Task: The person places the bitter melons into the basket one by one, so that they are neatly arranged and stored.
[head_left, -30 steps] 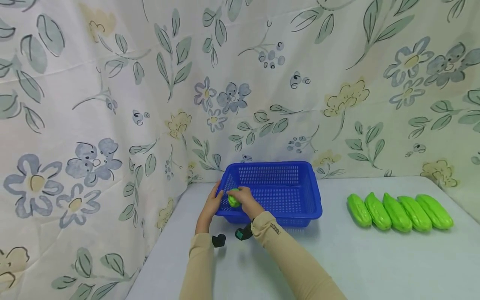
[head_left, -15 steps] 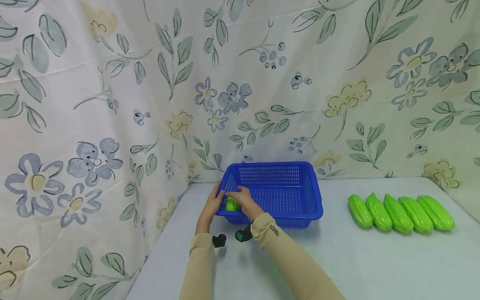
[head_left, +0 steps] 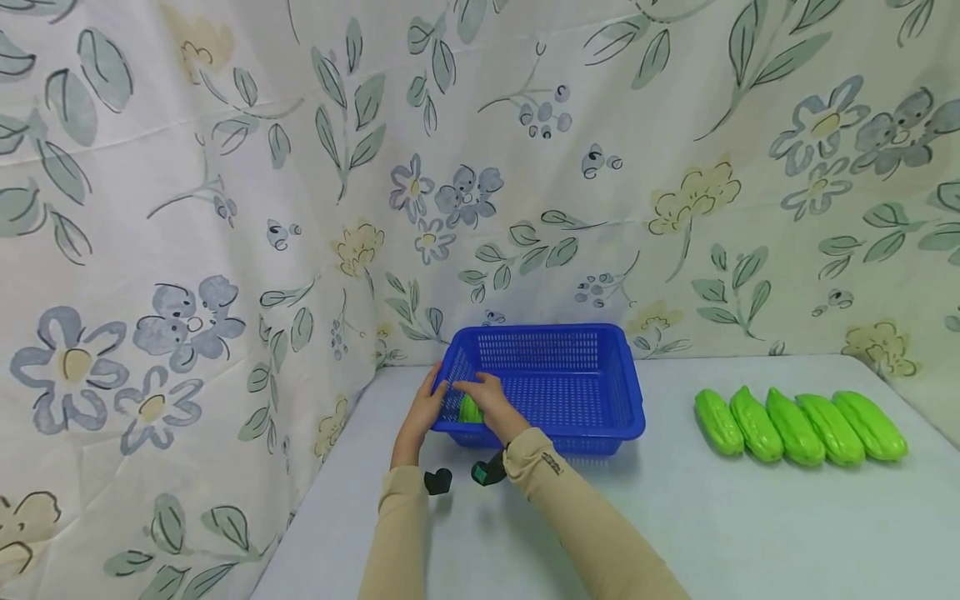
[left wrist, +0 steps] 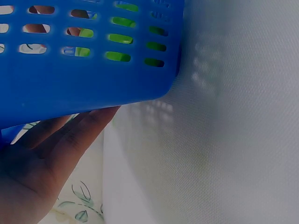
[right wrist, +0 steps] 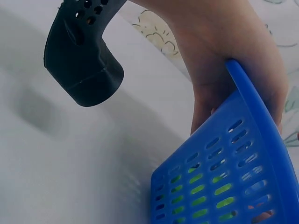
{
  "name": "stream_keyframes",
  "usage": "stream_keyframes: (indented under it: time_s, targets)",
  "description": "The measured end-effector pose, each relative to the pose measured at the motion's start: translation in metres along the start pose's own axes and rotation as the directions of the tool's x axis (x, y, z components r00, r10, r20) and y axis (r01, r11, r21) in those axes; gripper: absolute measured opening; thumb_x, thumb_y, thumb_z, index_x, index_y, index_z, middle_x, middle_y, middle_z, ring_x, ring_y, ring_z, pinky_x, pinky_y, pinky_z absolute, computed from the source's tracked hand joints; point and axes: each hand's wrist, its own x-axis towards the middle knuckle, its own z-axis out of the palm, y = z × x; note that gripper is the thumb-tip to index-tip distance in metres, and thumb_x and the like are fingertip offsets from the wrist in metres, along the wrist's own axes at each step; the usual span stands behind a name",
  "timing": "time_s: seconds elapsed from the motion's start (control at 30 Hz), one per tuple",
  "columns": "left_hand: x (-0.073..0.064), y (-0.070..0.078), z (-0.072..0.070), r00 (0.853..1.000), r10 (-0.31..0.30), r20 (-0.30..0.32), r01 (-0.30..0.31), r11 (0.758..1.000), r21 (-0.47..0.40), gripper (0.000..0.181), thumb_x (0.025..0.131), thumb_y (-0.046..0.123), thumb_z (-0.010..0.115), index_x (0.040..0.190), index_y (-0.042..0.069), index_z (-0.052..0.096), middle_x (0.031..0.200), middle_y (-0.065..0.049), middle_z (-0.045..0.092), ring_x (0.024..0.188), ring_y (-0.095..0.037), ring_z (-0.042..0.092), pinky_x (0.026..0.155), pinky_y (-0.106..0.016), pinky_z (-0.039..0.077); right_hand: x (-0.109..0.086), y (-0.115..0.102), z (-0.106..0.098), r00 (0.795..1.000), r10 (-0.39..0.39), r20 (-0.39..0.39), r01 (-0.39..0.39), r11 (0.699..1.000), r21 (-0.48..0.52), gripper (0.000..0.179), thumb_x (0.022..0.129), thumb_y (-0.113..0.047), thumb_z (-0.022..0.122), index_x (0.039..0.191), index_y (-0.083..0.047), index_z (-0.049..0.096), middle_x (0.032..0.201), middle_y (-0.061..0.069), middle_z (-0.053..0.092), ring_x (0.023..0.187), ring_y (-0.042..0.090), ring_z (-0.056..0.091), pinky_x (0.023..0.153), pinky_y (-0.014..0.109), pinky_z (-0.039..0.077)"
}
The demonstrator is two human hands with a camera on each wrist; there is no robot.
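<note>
In the head view my left hand [head_left: 426,403] holds the left side of a blue plastic basket [head_left: 633,392], thumb over the rim and fingers outside. Those fingers look straight along the wall in the left wrist view. My right hand [head_left: 487,398] reaches over the front rim, thumb and index finger apart. Below it a bright green bitter melon [head_left: 470,410] lies at the basket's left end, partly covered by the hand. Green shows through the wall slots in both wrist views. My right fingertips are mostly hidden in the right wrist view.
On the white table [head_left: 675,517], several green bitter melons [head_left: 798,427] lie in a row right of the basket. A floral cloth [head_left: 525,167] hangs behind and at the left. Black wrist mounts [head_left: 487,468] stick out below the hands.
The bitter melon has gone down from my right fingers into the basket's left end and turned slightly. My right thumb and index finger have spread. My left hand stays on the basket.
</note>
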Motion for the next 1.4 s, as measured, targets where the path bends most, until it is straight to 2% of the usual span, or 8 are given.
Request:
stream_keyframes:
  time_s: [0.33,0.67,0.87,1.07,1.4]
  targets:
    - [0.0,-0.002,0.0,1.0,-0.006,0.01,0.006,1.0,-0.006,0.053,0.106,0.025,0.036,0.157,0.017,0.021,0.162,-0.019,0.021,0.147,-0.046,0.021,0.117,-0.066,0.019,-0.007,-0.004,-0.005,0.999,-0.027,0.017,0.027,1.0,-0.011,0.073,0.09,-0.027,0.068,0.149,-0.002,0.035,0.156,0.023,0.033,0.144,0.041,0.033,0.119,0.055,0.027]
    - [0.0,-0.001,-0.001,1.0,-0.008,0.007,0.007,1.0,0.007,0.054,0.106,0.026,0.037,0.157,0.016,0.02,0.162,-0.019,0.02,0.148,-0.045,0.02,0.117,-0.065,0.019,-0.012,-0.007,-0.013,0.995,-0.092,0.038,0.092,0.996,-0.007,0.072,0.091,-0.027,0.067,0.15,-0.003,0.034,0.157,0.021,0.033,0.145,0.039,0.032,0.119,0.053,0.028]
    - [0.0,-0.002,-0.001,1.0,0.0,0.012,0.0,1.0,0.01,0.054,0.106,0.024,0.037,0.157,0.014,0.02,0.162,-0.02,0.02,0.147,-0.046,0.02,0.117,-0.065,0.019,-0.015,-0.006,-0.017,0.993,-0.11,0.03,0.11,0.994,-0.012,0.072,0.091,-0.029,0.068,0.15,-0.004,0.034,0.157,0.021,0.033,0.144,0.039,0.033,0.118,0.055,0.028]
    - [-0.001,-0.003,-0.001,1.0,-0.016,0.008,0.016,1.0,0.002,0.054,0.106,0.026,0.037,0.157,0.018,0.02,0.162,-0.018,0.02,0.148,-0.045,0.019,0.117,-0.065,0.019,-0.019,-0.007,-0.023,0.993,-0.121,0.015,0.122,0.992,-0.02,0.072,0.091,-0.03,0.067,0.15,-0.006,0.035,0.157,0.019,0.034,0.144,0.039,0.033,0.118,0.056,0.028]
    - [0.0,-0.003,0.0,1.0,0.006,0.002,-0.006,1.0,0.014,0.054,0.106,0.026,0.037,0.157,0.015,0.02,0.162,-0.02,0.021,0.147,-0.046,0.02,0.117,-0.065,0.019,-0.028,-0.009,-0.035,0.987,-0.162,0.015,0.162,0.986,-0.034,0.071,0.091,-0.03,0.068,0.151,-0.008,0.036,0.157,0.018,0.035,0.144,0.039,0.033,0.116,0.058,0.029]
